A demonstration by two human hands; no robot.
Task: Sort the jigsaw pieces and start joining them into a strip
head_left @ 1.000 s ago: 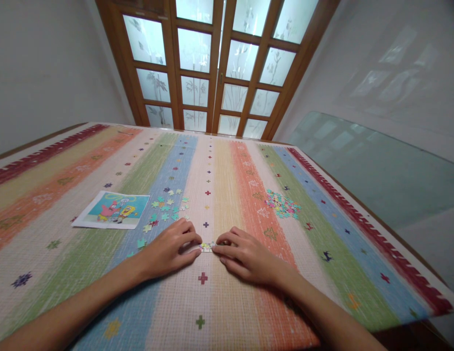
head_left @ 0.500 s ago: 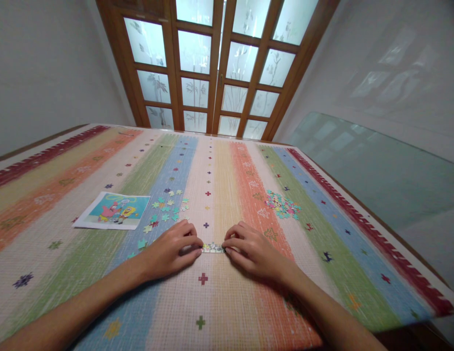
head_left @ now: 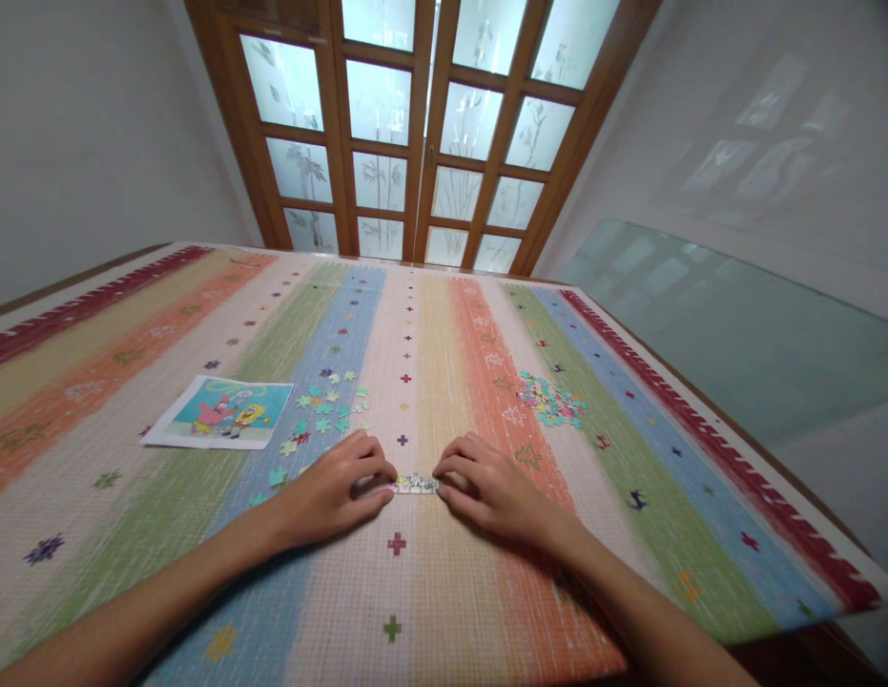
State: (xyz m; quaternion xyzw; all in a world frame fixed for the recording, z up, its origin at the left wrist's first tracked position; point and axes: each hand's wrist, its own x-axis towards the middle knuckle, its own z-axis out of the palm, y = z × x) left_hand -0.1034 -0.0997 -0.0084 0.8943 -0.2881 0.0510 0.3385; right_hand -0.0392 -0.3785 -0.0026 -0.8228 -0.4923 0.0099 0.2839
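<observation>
A short strip of joined jigsaw pieces (head_left: 415,485) lies flat on the striped tablecloth (head_left: 444,592) in front of me. My left hand (head_left: 334,491) rests on the cloth with its fingertips pinching the strip's left end. On the other side my right hand (head_left: 490,491) pinches the right end. Loose teal pieces (head_left: 321,405) are scattered just beyond my left hand. A second pile of coloured pieces (head_left: 553,399) lies beyond my right hand.
A cartoon reference picture (head_left: 220,411) lies at the left on the cloth. The table's right edge (head_left: 758,477) runs beside a glass panel (head_left: 736,334). Wooden glazed doors (head_left: 415,134) stand behind the table's far end.
The strip between my fingertips looks longer than a second ago. My right hand drew back a little to the right and now holds the strip's far end.
</observation>
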